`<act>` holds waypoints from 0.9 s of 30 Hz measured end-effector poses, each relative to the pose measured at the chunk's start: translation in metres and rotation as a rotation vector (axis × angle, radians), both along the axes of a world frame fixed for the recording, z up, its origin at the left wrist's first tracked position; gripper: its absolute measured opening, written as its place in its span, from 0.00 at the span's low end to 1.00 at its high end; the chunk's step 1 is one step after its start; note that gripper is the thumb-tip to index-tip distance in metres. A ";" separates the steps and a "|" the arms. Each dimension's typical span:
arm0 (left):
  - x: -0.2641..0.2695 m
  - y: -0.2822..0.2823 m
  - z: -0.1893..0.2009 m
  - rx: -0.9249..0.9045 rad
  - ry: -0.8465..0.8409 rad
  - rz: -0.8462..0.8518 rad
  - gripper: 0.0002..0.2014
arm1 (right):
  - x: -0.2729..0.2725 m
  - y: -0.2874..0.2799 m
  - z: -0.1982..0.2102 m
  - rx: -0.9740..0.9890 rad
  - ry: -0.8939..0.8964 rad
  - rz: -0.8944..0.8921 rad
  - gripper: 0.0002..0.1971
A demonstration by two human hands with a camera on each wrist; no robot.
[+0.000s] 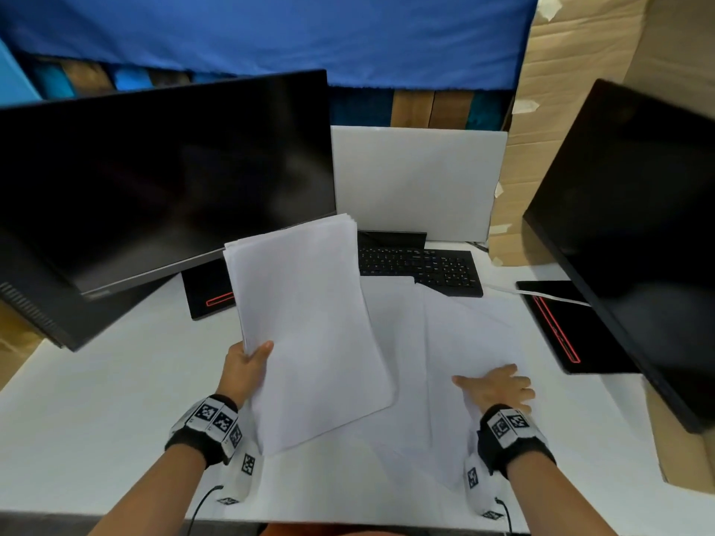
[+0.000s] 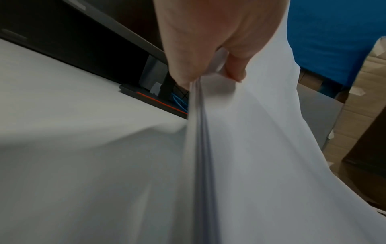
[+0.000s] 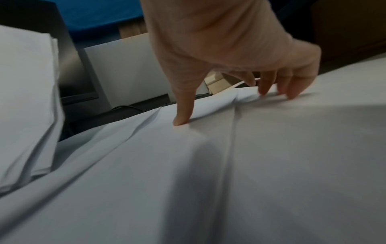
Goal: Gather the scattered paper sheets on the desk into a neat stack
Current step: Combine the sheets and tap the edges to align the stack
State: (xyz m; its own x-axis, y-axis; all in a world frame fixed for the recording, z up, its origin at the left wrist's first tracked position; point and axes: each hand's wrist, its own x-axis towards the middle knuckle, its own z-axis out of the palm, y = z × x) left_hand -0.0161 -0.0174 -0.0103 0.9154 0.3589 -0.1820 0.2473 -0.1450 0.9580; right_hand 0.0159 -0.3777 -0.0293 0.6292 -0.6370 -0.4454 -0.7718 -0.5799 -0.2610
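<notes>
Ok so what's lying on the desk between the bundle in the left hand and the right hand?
Loose paper sheets fanned flat on the desk, shown in the head view; the right hand already presses on them.

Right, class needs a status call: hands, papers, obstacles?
Left hand grips gathered stack. Right hand presses loose sheets on desk. Keyboard behind.
</notes>
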 end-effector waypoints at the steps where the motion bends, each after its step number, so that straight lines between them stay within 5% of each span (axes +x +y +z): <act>1: 0.000 0.001 -0.001 -0.002 0.003 0.004 0.15 | 0.002 -0.003 0.001 -0.017 0.019 -0.009 0.63; 5: 0.000 0.004 0.001 -0.017 -0.003 0.021 0.15 | 0.012 -0.019 0.002 -0.001 0.012 -0.030 0.66; 10: 0.004 0.001 0.003 -0.020 0.009 0.005 0.15 | 0.018 -0.021 -0.001 -0.018 0.042 0.015 0.52; 14: 0.008 0.006 0.001 0.006 0.043 0.017 0.15 | 0.017 -0.030 0.003 -0.019 0.053 0.018 0.53; 17: 0.007 0.012 -0.001 0.012 0.062 0.034 0.14 | 0.021 -0.038 -0.001 0.197 -0.074 0.008 0.52; 23: 0.005 0.016 -0.004 -0.020 0.085 0.067 0.14 | 0.020 -0.044 -0.004 0.595 -0.390 0.097 0.13; 27: 0.007 0.014 -0.008 -0.034 0.105 0.055 0.14 | 0.017 -0.031 0.000 0.822 -0.306 0.217 0.18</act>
State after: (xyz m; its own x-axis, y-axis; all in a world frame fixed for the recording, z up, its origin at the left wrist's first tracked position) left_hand -0.0094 -0.0035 -0.0183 0.8700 0.3998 -0.2888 0.3532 -0.0965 0.9306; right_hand 0.0330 -0.4084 -0.0291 0.8640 -0.0455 -0.5015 -0.4964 -0.2445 -0.8330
